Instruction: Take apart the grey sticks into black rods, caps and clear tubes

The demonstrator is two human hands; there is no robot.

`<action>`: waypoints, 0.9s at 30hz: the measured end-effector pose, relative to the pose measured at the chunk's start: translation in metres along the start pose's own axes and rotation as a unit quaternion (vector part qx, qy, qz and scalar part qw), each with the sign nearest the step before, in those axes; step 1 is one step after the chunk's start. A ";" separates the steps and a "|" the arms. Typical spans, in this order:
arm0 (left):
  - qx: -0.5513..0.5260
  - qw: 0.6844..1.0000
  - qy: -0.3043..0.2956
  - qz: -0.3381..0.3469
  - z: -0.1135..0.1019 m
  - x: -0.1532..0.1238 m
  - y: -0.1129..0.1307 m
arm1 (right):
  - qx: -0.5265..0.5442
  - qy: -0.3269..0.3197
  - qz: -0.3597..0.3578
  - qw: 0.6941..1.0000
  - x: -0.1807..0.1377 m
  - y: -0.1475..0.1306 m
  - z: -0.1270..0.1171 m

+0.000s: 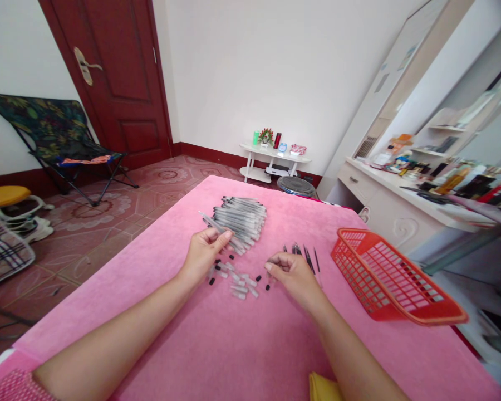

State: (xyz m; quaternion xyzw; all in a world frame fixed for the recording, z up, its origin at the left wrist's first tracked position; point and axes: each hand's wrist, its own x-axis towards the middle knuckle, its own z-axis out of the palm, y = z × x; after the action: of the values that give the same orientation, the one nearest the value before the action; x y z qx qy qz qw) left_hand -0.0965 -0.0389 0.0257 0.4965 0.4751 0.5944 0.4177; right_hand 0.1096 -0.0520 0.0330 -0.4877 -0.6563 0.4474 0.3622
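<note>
My left hand [206, 250] pinches a translucent pen barrel [211, 220] that tilts up to the left. Just beyond it lies a pile of similar clear pen barrels [241, 217] with dark ends. My right hand [291, 274] has thumb and forefinger pressed together over the cloth; whatever is between them is too small to make out. Between the hands, clear pen caps [239, 287] are scattered with several small black plugs [258, 278]. Thin black refills [309, 259] lie behind my right hand, partly hidden by it.
A red plastic basket [394, 292] stands at the right of the table, which has a pink cloth [217, 345]. Something yellow [323, 387] lies at the near edge. Beyond are a folding chair [67, 133], a small white shelf [254, 174] and a cluttered dressing table [404, 195].
</note>
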 end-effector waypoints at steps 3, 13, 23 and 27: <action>0.028 0.999 -0.027 0.034 0.002 -0.004 0.004 | 0.075 -0.023 0.015 0.997 -0.002 0.000 0.008; 0.201 0.955 -0.102 0.191 0.008 -0.020 0.025 | 0.207 -0.120 0.040 0.970 -0.009 0.004 0.031; 0.311 0.911 -0.126 0.242 0.009 -0.026 0.037 | 0.217 -0.143 0.024 0.965 -0.012 -0.003 0.031; 0.248 0.948 -0.091 0.177 0.011 -0.024 0.032 | 0.226 -0.147 0.037 0.962 -0.013 -0.005 0.031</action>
State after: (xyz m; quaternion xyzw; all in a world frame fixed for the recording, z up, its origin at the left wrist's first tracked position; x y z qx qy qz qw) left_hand -0.0829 -0.0666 0.0534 0.7123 0.4725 0.4742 0.2110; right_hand 0.0827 -0.0722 0.0267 -0.3459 -0.5653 0.6642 0.3458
